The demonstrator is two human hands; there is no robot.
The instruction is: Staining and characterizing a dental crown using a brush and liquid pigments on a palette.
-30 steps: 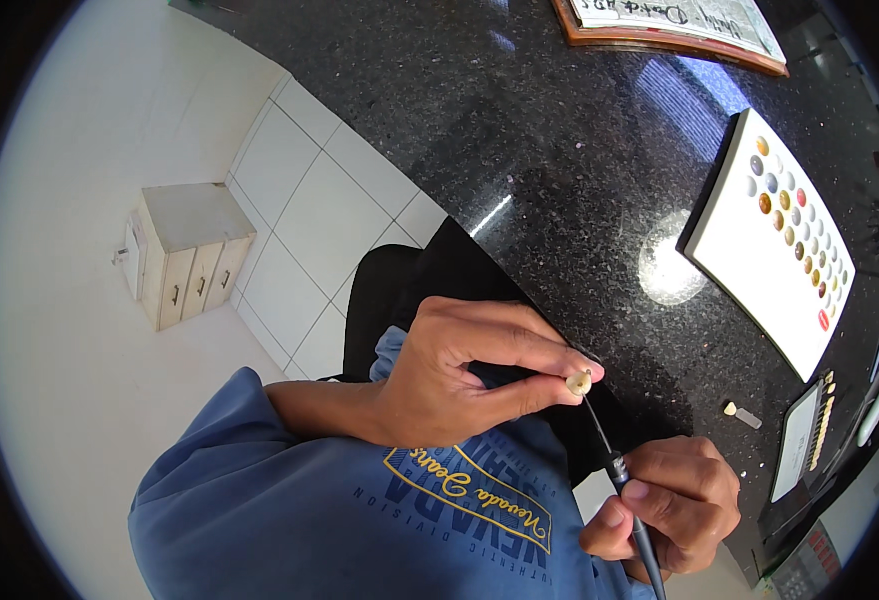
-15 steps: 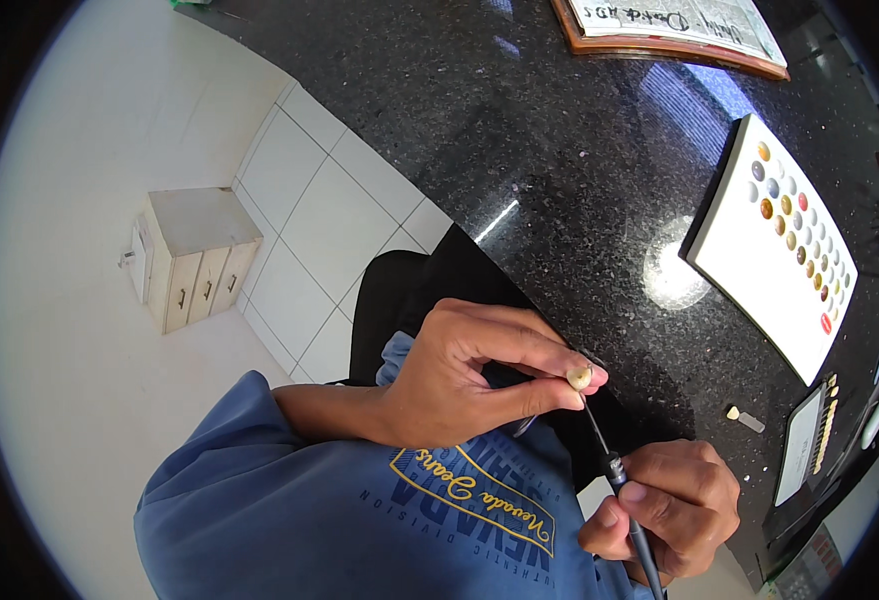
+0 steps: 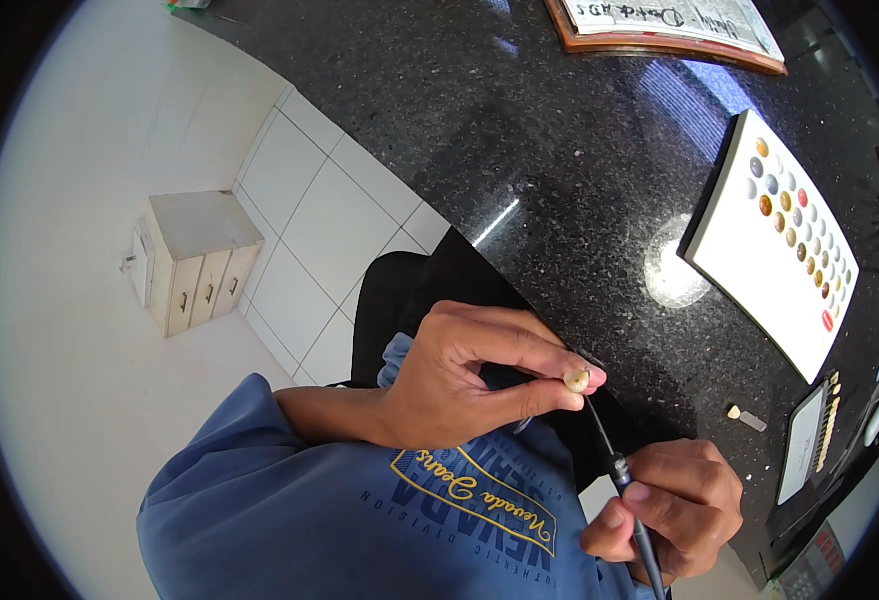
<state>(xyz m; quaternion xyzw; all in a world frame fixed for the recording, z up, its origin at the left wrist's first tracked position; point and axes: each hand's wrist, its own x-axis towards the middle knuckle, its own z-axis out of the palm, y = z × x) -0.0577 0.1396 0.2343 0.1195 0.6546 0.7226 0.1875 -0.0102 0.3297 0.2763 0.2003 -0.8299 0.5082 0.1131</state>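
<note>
A small cream-coloured tooth crown [image 3: 576, 381] is pinched between the thumb and index finger of my left hand [image 3: 479, 370]. My right hand [image 3: 674, 510] grips a slim brush [image 3: 643, 545] with a dark handle and a silver collar, held like a pen. The brush's thin, dark front part slants up to the crown. Its tip meets the crown's edge beside my left fingertips; whether it touches is too small to tell. Both hands are in front of my blue shirt, by the near edge of the black counter.
On the speckled black counter [image 3: 559, 180] lies a white palette [image 3: 749, 255] with rows of coloured round spots. A loose tooth-shade tab [image 3: 747, 417] lies near a shade guide [image 3: 804, 445]. A brown-edged board with papers [image 3: 674, 35] is at the back. A drawer cabinet [image 3: 204, 260] stands left.
Both hands hold nearly the same pose. The crown has shifted very slightly left and down between my left fingertips, and the right hand with the brush has moved only a touch.
</note>
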